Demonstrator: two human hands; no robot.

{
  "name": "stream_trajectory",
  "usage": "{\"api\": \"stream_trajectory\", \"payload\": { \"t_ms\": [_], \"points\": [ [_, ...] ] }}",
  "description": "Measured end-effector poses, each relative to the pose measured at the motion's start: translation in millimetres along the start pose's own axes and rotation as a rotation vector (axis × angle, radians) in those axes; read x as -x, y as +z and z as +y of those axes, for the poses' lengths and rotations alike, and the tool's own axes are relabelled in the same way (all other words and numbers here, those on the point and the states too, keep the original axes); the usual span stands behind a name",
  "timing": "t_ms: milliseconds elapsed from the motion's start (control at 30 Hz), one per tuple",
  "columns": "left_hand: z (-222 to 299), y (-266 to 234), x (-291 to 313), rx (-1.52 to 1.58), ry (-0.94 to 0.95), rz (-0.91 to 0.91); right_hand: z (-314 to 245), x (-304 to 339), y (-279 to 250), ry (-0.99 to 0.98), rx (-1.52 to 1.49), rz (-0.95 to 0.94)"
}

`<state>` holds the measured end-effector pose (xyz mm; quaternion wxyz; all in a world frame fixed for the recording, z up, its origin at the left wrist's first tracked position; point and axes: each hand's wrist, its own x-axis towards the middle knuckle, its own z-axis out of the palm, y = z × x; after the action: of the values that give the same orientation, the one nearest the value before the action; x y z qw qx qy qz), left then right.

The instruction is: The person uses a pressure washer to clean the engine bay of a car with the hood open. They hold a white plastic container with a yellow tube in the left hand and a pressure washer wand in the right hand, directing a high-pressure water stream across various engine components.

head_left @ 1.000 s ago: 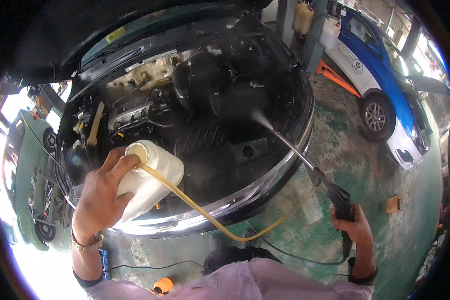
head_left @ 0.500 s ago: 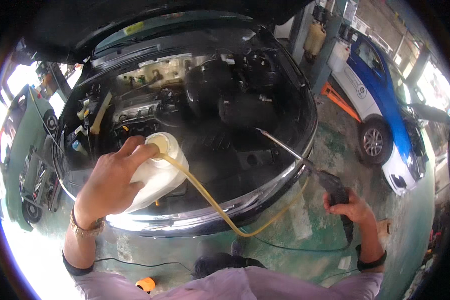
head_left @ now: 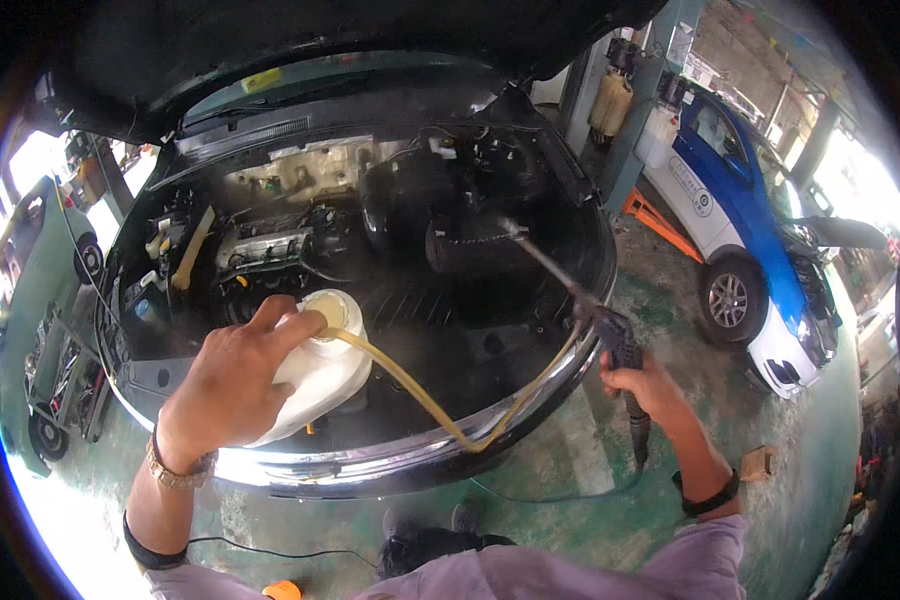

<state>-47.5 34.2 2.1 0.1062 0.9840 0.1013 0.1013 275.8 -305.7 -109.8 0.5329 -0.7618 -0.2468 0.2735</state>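
Note:
My left hand (head_left: pixel 238 375) grips a white plastic bottle (head_left: pixel 335 375) by its neck, over the front edge of the engine bay. Its wide mouth is uncapped, and a yellowish hose (head_left: pixel 410 388) comes out of it beside my fingers. That hose curves down across the bumper and up to a spray gun (head_left: pixel 620 340). Around the gun's dark handle my right hand (head_left: pixel 645 388) is closed. The gun's long metal nozzle (head_left: pixel 550 262) points left and away, over the right side of the engine bay (head_left: pixel 400 250). Haze hangs over the engine parts.
The raised hood (head_left: pixel 320 45) hangs over the far side. A chrome-edged bumper (head_left: pixel 370 462) lies between me and the engine. To the right stand a lift post (head_left: pixel 625 150), an orange lift arm (head_left: pixel 660 225) and a blue-and-white car (head_left: pixel 740 200). A tool cart (head_left: pixel 70 370) is at left.
My right hand and the spray gun have moved left and up, carrying the nozzle farther over the engine bay. The hose has shifted with it. My left hand still holds the bottle.

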Motion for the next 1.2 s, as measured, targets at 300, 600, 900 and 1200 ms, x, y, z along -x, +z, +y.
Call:
{"api": "stream_trajectory", "payload": {
  "t_ms": [300,600,900,1200],
  "points": [
    [-4,1,2,0.013,0.016,-0.023,7,8,-1,-0.045,-0.242,0.215],
    [-4,1,2,0.017,-0.008,-0.052,-7,3,23,-0.039,-0.098,0.038],
    [-9,6,6,-0.029,-0.03,-0.013,6,-9,28,0.025,-0.1,0.074],
    [-13,9,2,-0.014,-0.01,0.004,5,16,66,-0.1,-0.369,-0.078]
  ]
}}
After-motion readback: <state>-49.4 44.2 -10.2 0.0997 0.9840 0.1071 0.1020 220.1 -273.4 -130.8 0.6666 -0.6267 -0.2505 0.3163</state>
